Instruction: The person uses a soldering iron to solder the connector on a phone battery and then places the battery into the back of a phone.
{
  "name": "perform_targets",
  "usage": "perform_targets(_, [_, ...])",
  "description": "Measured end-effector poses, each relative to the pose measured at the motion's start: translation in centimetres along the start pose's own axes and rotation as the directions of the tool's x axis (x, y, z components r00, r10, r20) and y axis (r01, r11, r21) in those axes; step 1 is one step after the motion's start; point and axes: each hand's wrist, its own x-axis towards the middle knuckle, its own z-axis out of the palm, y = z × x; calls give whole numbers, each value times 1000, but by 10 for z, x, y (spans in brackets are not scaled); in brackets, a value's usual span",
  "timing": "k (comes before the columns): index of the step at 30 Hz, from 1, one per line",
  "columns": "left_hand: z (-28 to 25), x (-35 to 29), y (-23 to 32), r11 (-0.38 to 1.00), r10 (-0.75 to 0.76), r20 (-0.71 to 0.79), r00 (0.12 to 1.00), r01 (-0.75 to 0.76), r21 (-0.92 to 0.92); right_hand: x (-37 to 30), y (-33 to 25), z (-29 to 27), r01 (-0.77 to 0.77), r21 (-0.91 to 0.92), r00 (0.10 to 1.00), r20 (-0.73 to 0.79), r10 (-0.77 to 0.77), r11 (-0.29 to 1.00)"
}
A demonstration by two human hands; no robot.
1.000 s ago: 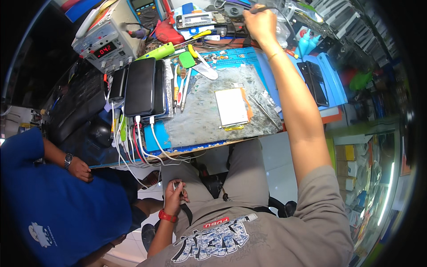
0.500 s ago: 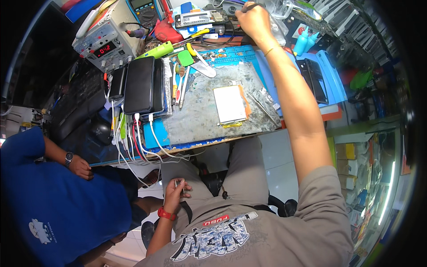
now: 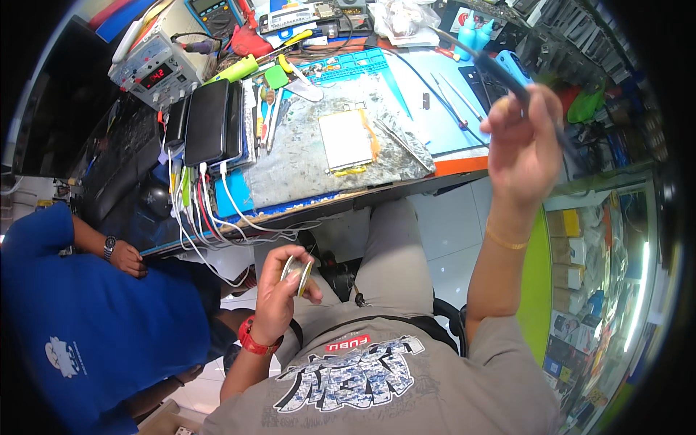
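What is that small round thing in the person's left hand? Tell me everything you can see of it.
The small round spool looks like a flat silvery reel with a paler rim, seemingly metal or wound wire; what it carries is too small to tell. It stands on edge, tilted, pinched between thumb and fingers of the left hand, which wears a red wristband. It is held low over the person's lap, below the front edge of the workbench, touching nothing but the hand.
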Motion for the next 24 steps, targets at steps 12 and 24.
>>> perform_targets(12, [61, 35, 22, 989, -2, 56, 998, -6, 145, -97, 28, 20, -91, -382, 912, 339, 231, 919])
perform_targets(24, [66, 63, 29, 823, 204, 199, 959, -278, 496, -104, 44, 37, -183, -470, 885, 303, 353, 863])
